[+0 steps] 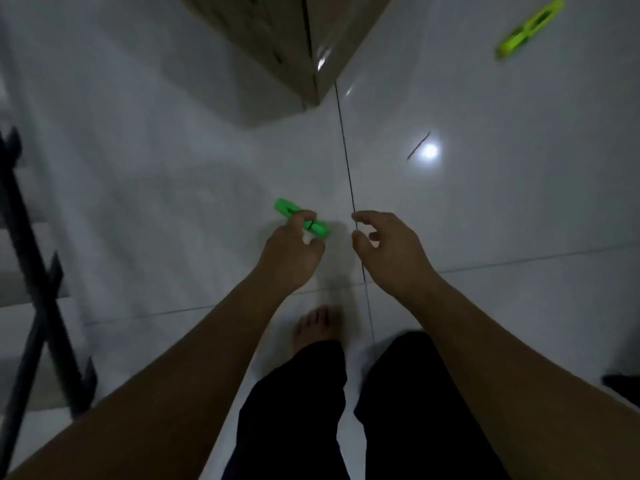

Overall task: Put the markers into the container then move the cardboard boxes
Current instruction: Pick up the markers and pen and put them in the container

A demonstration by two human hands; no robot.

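Note:
A green marker lies on the white tiled floor in front of me. My left hand reaches down onto it, thumb and fingers closing around its middle; whether it is lifted off the floor I cannot tell. My right hand hovers just to the right of it, fingers curled and apart, holding nothing. A yellow-green marker lies on the floor at the far upper right. A cardboard box stands at the top centre, its corner pointing toward me.
A dark metal frame runs along the left edge beside pale steps. My bare foot and dark trousers fill the bottom centre. A lamp's reflection glares on the floor tiles. A dark object sits at the right edge.

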